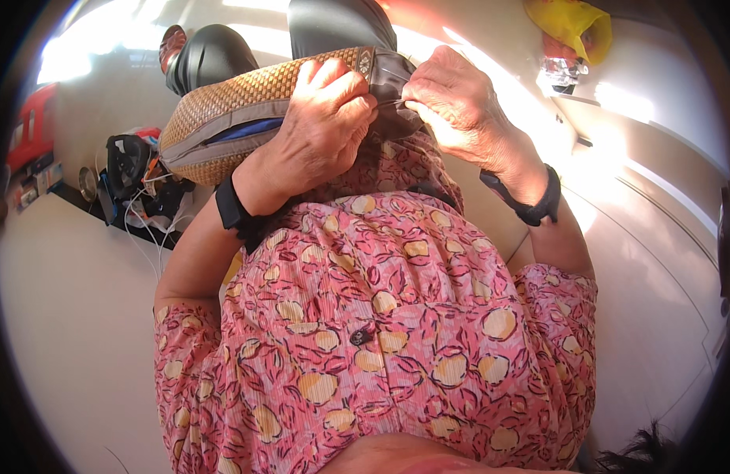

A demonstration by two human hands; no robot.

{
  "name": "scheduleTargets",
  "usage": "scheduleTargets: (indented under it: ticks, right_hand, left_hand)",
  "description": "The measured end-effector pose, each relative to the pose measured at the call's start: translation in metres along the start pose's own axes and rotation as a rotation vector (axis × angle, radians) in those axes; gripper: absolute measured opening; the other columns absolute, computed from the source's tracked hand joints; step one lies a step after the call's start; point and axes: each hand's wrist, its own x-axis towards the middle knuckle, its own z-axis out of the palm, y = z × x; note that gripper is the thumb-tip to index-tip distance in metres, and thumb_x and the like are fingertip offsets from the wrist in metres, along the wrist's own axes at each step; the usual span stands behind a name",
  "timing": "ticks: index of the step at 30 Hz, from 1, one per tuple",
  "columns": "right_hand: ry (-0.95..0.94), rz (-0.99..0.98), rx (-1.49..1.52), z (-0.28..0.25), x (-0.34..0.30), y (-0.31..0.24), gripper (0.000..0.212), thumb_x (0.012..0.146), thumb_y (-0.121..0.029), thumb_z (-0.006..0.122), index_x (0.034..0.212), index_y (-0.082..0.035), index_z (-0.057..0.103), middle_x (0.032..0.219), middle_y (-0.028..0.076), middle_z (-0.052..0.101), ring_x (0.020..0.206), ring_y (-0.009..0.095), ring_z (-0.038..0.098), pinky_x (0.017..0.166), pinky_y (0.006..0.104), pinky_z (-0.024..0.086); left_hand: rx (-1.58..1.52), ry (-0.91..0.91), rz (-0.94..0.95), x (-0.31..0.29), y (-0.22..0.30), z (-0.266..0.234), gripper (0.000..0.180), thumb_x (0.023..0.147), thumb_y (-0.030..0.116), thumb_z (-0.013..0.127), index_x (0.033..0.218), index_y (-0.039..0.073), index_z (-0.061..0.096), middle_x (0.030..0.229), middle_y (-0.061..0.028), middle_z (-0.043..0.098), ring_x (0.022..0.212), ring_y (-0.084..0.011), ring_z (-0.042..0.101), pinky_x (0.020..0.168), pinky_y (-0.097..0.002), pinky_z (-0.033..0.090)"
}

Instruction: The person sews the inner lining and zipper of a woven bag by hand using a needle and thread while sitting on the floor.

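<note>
Across my lap lies a long pillow (pixel 229 101) with a tan woven cover and grey fabric edging. Its side seam gapes partway, and a blue strip (pixel 244 130) shows inside. My left hand (pixel 327 118) is closed on the pillow's edge near its right end, thumb and fingers pinched together. Close by, my right hand (pixel 452 99) pinches at the dark grey end cloth (pixel 390 75). A thin thread-like line spans the small gap between both hands; what exactly the right fingertips hold is too small to tell.
Left of the pillow, a black and red heap of items (pixel 136 170) with white cables sits by a dark ledge. A red plastic object (pixel 31 126) stands at the far left. A yellow bag (pixel 574 28) lies at the upper right. Dark-trousered legs (pixel 337 28) are beyond the pillow.
</note>
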Motion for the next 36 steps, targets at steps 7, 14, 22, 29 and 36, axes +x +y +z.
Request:
scheduleTargets:
  ticks: [7, 14, 22, 29, 36]
  right_hand:
    - [0.022, -0.003, 0.011, 0.003, 0.0, -0.001, 0.017, 0.062, 0.004, 0.069, 0.077, -0.001, 0.06, 0.072, 0.007, 0.056, 0.071, 0.027, 0.054, 0.063, 0.0353, 0.045]
    - [0.094, -0.028, 0.0, 0.009, -0.002, 0.002, 0.011, 0.067, 0.002, 0.063, 0.071, -0.005, 0.055, 0.067, 0.007, 0.048, 0.069, 0.027, 0.049, 0.061, 0.0372, 0.043]
    - [0.153, 0.269, 0.084, -0.004, -0.022, 0.005, 0.017, 0.07, 0.001, 0.065, 0.085, -0.007, 0.063, 0.074, 0.007, 0.058, 0.074, 0.028, 0.056, 0.067, 0.0359, 0.047]
    - [0.19, 0.224, 0.055, -0.001, -0.029, -0.009, 0.024, 0.073, 0.003, 0.069, 0.095, -0.003, 0.064, 0.083, 0.009, 0.062, 0.068, 0.024, 0.058, 0.061, 0.0303, 0.047]
    - [0.147, 0.145, 0.06, 0.001, -0.022, -0.009, 0.018, 0.068, -0.002, 0.068, 0.085, -0.003, 0.061, 0.079, 0.007, 0.057, 0.075, 0.028, 0.055, 0.067, 0.0374, 0.046]
  left_hand:
    - [0.082, 0.027, -0.033, 0.006, 0.006, 0.008, 0.015, 0.073, 0.007, 0.067, 0.086, 0.003, 0.061, 0.086, -0.008, 0.056, 0.081, -0.0275, 0.052, 0.074, -0.0411, 0.038]
    - [0.061, 0.081, -0.008, 0.009, 0.002, 0.021, 0.014, 0.072, 0.008, 0.068, 0.084, 0.005, 0.061, 0.083, -0.0053, 0.055, 0.079, -0.0251, 0.052, 0.073, -0.04, 0.037]
    - [-0.032, 0.111, -0.043, 0.003, -0.004, 0.021, 0.017, 0.07, 0.004, 0.068, 0.084, 0.006, 0.059, 0.079, -0.0055, 0.055, 0.076, -0.0262, 0.052, 0.071, -0.0393, 0.036]
    - [-0.036, 0.086, -0.025, 0.002, -0.003, 0.018, 0.017, 0.071, 0.003, 0.067, 0.086, 0.005, 0.059, 0.079, -0.006, 0.055, 0.077, -0.0267, 0.053, 0.071, -0.0399, 0.036]
    - [-0.016, 0.033, -0.052, 0.0, 0.0, 0.015, 0.015, 0.072, 0.004, 0.066, 0.087, 0.003, 0.062, 0.08, -0.0064, 0.055, 0.08, -0.0265, 0.052, 0.074, -0.0412, 0.037]
